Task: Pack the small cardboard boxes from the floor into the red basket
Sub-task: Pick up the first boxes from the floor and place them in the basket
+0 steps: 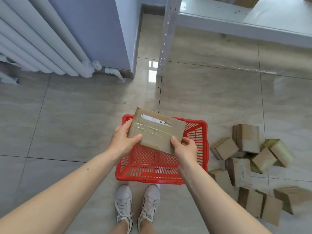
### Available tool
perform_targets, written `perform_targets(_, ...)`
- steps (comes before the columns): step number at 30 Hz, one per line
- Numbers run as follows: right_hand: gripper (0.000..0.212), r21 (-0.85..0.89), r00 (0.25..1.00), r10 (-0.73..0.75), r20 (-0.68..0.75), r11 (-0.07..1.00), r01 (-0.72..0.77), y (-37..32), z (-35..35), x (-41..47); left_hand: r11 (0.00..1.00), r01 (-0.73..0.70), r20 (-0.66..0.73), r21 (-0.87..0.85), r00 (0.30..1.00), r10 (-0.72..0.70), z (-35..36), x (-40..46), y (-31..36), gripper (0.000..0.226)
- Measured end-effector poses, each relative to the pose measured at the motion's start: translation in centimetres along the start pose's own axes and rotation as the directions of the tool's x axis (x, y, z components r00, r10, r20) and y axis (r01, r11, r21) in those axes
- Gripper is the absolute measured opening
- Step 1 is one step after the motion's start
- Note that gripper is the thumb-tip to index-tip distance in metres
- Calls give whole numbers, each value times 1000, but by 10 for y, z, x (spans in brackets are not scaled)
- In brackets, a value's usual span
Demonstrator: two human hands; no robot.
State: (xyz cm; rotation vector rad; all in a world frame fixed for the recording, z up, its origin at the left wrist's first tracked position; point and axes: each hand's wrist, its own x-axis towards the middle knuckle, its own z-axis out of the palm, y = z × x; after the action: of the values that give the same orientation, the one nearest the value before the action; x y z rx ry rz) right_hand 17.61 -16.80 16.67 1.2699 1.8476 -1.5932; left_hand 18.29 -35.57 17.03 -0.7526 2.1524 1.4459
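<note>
- The person stands over a red plastic basket on the glossy tiled floor, white sneakers just short of its near rim.
- Both hands hold one flat cardboard box in the air above the basket; it is tilted, with clear tape across its top and a white label strip near its far edge.
- The left hand grips the box's left side, thumb lying on the top face and fingers curled round the edge.
- The right hand pinches the near right corner, thumb on top and fingers tucked beneath.
- The hands are apart, one at each side of the box, and both arms are bare.
- As far as the held box lets me see, only the slotted red bottom and walls of the basket show.
- A loose heap of small cardboard boxes lies on the floor to the right of the basket, tumbled at different angles, several taped; the nearest ones sit just beside the basket's right wall.
- A white radiator stands against the wall at the far left.
- A pale metal shelf unit rises at the far right, its perforated upright planted on the tiles beyond the basket.
</note>
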Motion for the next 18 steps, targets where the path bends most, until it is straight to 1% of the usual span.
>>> perform_targets(3, 60, -60, 1000, -20, 11, 998, 20, 16, 8, 15, 998, 33, -31, 44, 999, -32, 6, 12, -17, 63)
perform_targets(4, 62, -74, 1000, -22, 14, 997, 23, 22, 11, 21, 998, 40, -34, 47, 999, -38, 9, 17, -24, 63)
perform_targets(9, 52, -99, 999, -40, 2, 994, 40, 60, 35, 68, 996, 84, -23, 38, 996, -84, 32, 49, -72, 59)
perform_targets(12, 44, -127, 999, -52, 5, 990, 53, 85, 48, 99, 987, 118, -7, 107, 993, -118, 50, 73, -106, 59)
perform_targets(15, 50, -165, 999, -45, 25, 985, 48, 110, 59, 133, 971, 187, 32, 151, 980, -194, 68, 99, -139, 54)
perform_targets(18, 54, -214, 999, -25, 31, 976, 31, 137, 73, 167, 957, 207, 56, 202, 973, -222, 86, 127, -168, 43)
